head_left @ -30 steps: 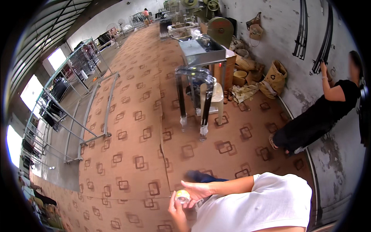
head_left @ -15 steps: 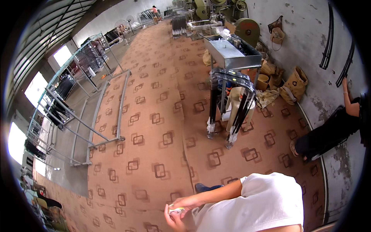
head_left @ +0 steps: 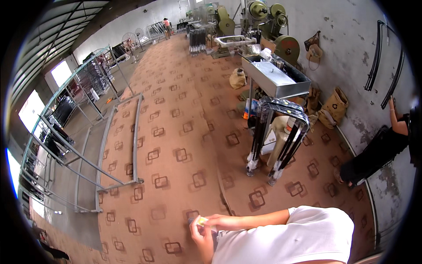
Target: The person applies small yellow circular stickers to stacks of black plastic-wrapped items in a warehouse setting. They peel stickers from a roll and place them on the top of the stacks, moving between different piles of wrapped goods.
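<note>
Both my hands meet at the lower middle, in front of my white shirt. Between them is a small white-and-yellow item (head_left: 202,221), whose kind I cannot make out. My left hand (head_left: 201,237) is closed around its lower side. From the right, my right hand (head_left: 218,221) reaches across with its fingers pressed on the item's edge. Part of it is covered by the fingers.
Black curved tubes stand bundled on a rack (head_left: 281,110) ahead right, beside a metal tray table (head_left: 285,83). A grey metal frame (head_left: 136,145) lies left. At the right wall, another person (head_left: 373,149) touches hanging black tubes (head_left: 392,79). Green machines (head_left: 288,49) stand behind.
My view has shifted, so the rack and tray table appear lower and farther right. My hands have stayed together on the small item, which now shows more of its yellow.
</note>
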Available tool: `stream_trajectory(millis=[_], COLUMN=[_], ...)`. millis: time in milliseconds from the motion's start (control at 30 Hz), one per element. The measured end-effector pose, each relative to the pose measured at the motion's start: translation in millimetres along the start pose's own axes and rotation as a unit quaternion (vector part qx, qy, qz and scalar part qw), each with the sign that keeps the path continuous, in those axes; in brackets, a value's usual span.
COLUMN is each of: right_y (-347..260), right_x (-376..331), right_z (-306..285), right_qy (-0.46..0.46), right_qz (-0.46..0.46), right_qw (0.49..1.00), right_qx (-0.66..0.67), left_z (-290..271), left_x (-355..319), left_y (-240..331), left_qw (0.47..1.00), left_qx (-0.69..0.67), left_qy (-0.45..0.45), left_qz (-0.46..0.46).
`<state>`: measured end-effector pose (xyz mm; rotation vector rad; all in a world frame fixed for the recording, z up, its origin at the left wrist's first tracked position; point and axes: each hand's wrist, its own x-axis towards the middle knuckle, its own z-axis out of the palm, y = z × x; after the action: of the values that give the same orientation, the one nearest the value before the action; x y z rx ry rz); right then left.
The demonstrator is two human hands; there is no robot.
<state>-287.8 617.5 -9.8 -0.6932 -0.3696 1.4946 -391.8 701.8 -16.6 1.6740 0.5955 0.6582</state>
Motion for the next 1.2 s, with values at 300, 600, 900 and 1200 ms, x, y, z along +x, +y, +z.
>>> stream_trajectory(millis=[300,600,900,1200], right_y=[-93,-135,-257,-458], right_x=[162,269,388,475], right_z=[13,-31,-123,-261], right_qy=[0.091,0.200,0.172,0.198], right_qz=[-0.124,-0.102,-0.104,-0.111], right_qw=[0.985,0.966,0.972,0.969], right_qx=[-0.074,-0.126,-0.125,-0.097], left_z=[-69,-85,-41,82], left_x=[223,348,513,741], left_y=[-2,-32,-57,-64], left_qw=[0.984,0.976,0.991,0.985], left_qx=[-0.037,-0.086,-0.056,0.026], left_qy=[-0.083,-0.170,-0.091,-0.096], left_qz=[0.150,0.103,0.074,0.138])
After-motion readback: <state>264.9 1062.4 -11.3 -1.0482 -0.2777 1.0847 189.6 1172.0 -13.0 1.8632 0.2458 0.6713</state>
